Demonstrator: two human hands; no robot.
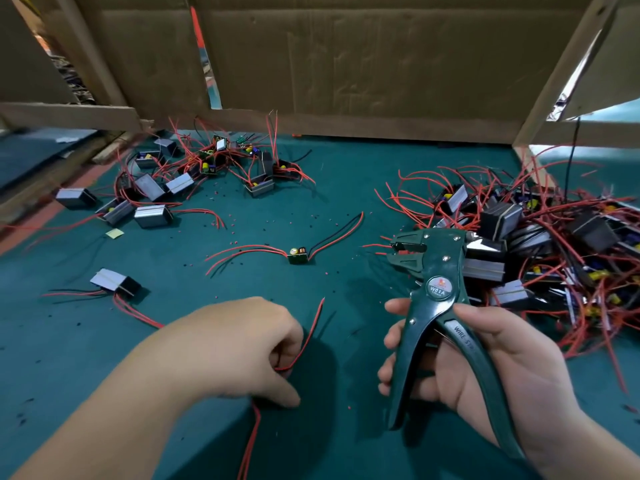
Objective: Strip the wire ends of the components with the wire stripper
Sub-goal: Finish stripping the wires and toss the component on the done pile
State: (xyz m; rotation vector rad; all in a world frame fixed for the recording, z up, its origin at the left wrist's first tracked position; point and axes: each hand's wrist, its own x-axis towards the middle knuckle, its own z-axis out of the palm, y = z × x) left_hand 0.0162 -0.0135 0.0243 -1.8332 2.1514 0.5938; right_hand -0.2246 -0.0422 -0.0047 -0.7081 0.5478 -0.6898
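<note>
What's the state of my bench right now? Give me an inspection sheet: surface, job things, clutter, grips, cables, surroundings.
Surface: green mat.
Job's things: wire stripper raised, handles spread; left component pile; right component pile; bare board in the middle.
Clutter: insulation bits scattered over the mat; yellow paper scrap at left.
Grips: left hand pinches a red wire; right hand holds the wire stripper.
Cables: black cable hangs at far right.
Surroundings: cardboard walls behind and beside.

The dark green wire stripper (436, 292) is standing upright in the right hand (502, 358), jaws parted and pointing left, while a red wire pair (312, 330) is curling out of the left hand (235, 344), and a heap of boxed components (498, 220) is lying tangled at the table's right.
</note>
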